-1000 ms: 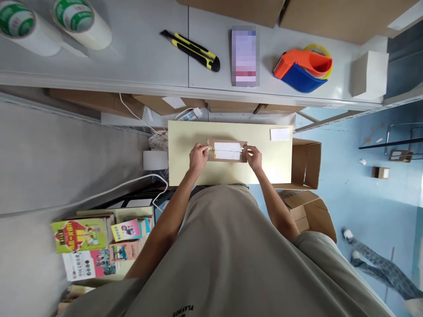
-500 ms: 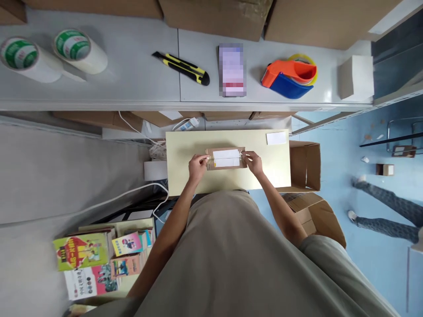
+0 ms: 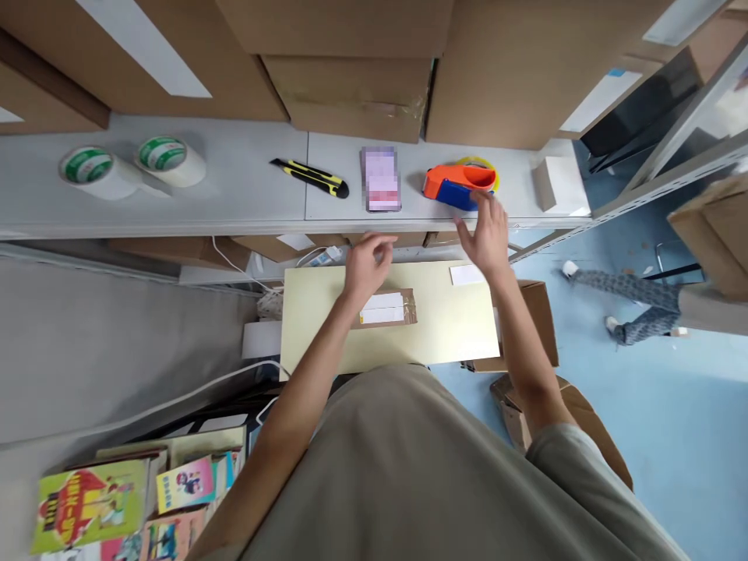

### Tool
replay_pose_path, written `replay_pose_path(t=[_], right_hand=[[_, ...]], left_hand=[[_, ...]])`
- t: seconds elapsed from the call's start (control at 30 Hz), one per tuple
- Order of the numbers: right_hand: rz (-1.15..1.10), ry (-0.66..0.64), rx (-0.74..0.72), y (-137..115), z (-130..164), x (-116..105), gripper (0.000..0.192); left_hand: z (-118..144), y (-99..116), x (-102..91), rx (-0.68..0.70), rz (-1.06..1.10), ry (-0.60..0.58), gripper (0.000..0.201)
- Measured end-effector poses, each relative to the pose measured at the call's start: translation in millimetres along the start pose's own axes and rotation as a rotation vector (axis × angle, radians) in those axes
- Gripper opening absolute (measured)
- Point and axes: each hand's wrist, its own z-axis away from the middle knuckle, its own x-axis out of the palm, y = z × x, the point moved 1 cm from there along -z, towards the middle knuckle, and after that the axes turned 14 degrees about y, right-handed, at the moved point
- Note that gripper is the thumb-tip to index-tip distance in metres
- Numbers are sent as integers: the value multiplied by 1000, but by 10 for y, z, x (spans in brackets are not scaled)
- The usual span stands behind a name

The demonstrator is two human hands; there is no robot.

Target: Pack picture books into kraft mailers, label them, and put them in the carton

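Note:
A small brown cardboard parcel [image 3: 390, 308] with a white label lies on the pale yellow table [image 3: 444, 327]. My left hand [image 3: 365, 265] hovers just above its far left corner, fingers loosely curled and holding nothing. My right hand [image 3: 486, 234] is raised with fingers spread, close to the orange and blue tape dispenser [image 3: 459, 185] on the grey shelf [image 3: 245, 206]. Whether it touches the dispenser I cannot tell.
On the shelf lie a yellow-black utility knife [image 3: 309, 176], a blurred pack [image 3: 381, 179], two tape rolls [image 3: 134, 165] and a white box [image 3: 558, 185]. Big cartons [image 3: 351, 70] stand behind. A white slip [image 3: 466, 274], open cartons [image 3: 534, 319], books [image 3: 134, 495] and a passer-by's legs [image 3: 628, 300] are around.
Both hands let go of the parcel and rose. The right hand reached up to the tape dispenser. The view tilted upward, showing more of the cartons above the shelf.

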Motion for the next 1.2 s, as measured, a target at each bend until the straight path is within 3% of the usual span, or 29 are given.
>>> replay_pose_path(t=[0.13, 0.2, 0.3, 0.4, 0.47, 0.53, 0.63, 0.73, 0.93, 1.1, 1.2], right_hand=[[324, -205, -78, 48, -725, 68, 65], [423, -305, -92, 23, -894, 123, 65], [482, -350, -77, -67, -930, 102, 62], [442, -283, -19, -226, -649, -36, 65], [315, -232, 60, -384, -261, -120, 69], [36, -231, 178, -585, 238, -130, 79], [-460, -311, 441, -929, 991, 12, 86], [-723, -390, 644, -1246, 1507, 219, 88], [-745, -449, 716, -1611, 1796, 412, 84], [-697, -506, 712, -1706, 1860, 499, 86], [-663, -571, 668, -1720, 1915, 535, 85]], left_hand=[[-322, 553, 335, 90, 96, 89, 22], [-327, 655, 439, 91, 142, 111, 18], [-177, 624, 479, 35, 195, 115, 15], [142, 479, 363, -63, 244, 136, 10], [434, 385, 225, -137, 288, 143, 6], [759, 316, 77, -215, 345, 125, 12], [1212, 252, -105, -319, 420, 97, 27], [1535, 185, -231, -375, 426, 115, 37], [1814, 46, -448, -422, 351, 157, 38], [1891, 1, -643, -349, 313, 94, 30], [1858, -102, -811, -381, 319, 69, 35]])
